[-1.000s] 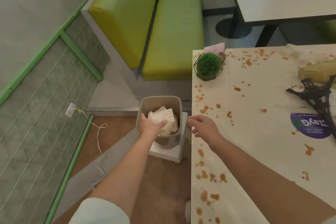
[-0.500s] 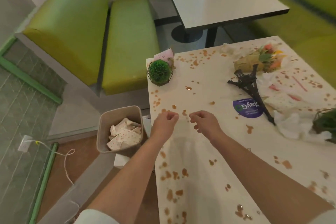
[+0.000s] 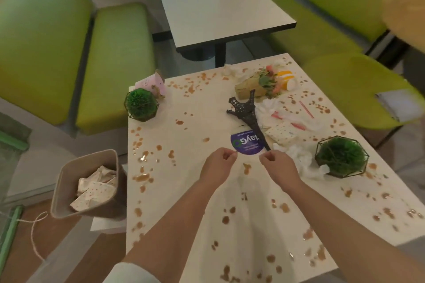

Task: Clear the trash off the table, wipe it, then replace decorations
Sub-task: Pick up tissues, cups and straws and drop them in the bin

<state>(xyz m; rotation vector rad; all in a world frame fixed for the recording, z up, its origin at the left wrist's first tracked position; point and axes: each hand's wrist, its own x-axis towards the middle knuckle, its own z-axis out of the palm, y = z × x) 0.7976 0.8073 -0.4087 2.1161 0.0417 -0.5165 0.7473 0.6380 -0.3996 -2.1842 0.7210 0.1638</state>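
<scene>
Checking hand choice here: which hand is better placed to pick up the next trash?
Right hand, probably: the crumpled white tissue lies just beside it, while the left hand sits farther away, nearer the bin.

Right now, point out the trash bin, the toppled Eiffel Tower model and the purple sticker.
trash bin (image 3: 69, 181): head view, outer front wall.
Eiffel Tower model (image 3: 246, 114): head view, lattice midsection.
purple sticker (image 3: 246, 146): head view, printed centre.
</scene>
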